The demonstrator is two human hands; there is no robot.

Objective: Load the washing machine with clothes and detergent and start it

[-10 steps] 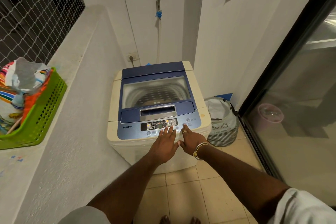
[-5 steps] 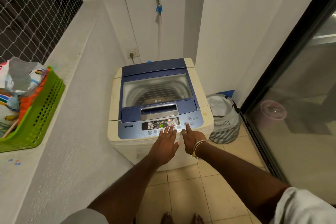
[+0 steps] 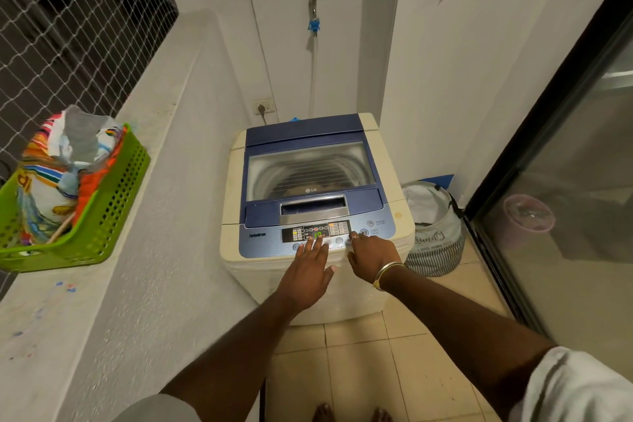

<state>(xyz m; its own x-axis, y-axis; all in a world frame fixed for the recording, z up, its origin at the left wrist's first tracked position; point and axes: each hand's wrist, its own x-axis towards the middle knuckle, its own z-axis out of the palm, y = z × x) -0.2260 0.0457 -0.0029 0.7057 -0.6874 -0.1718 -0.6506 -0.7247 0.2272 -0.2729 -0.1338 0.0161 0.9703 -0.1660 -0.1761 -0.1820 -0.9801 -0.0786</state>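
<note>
Head view: both hands, left hand [image 3: 308, 267] and right hand [image 3: 371, 255], rest on the washing machine [image 3: 308, 202] control panel [image 3: 317, 231].

One cream-and-blue top-loading washing machine [image 3: 308, 202], one green perforated plastic basket [image 3: 102, 216] left, one striped fabric laundry bag [image 3: 435, 236] right, two bare hands.

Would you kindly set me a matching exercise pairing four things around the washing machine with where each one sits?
Things:
1. green plastic basket
2. striped fabric laundry bag
3. blue-tagged wall tap
4. right hand

Places:
A. on the wall above the cream and blue washing machine
B. on the floor to the machine's right
C. at the machine's control panel
D. on the white ledge at left

Pairs: 1-D, 2-B, 3-A, 4-C
</note>
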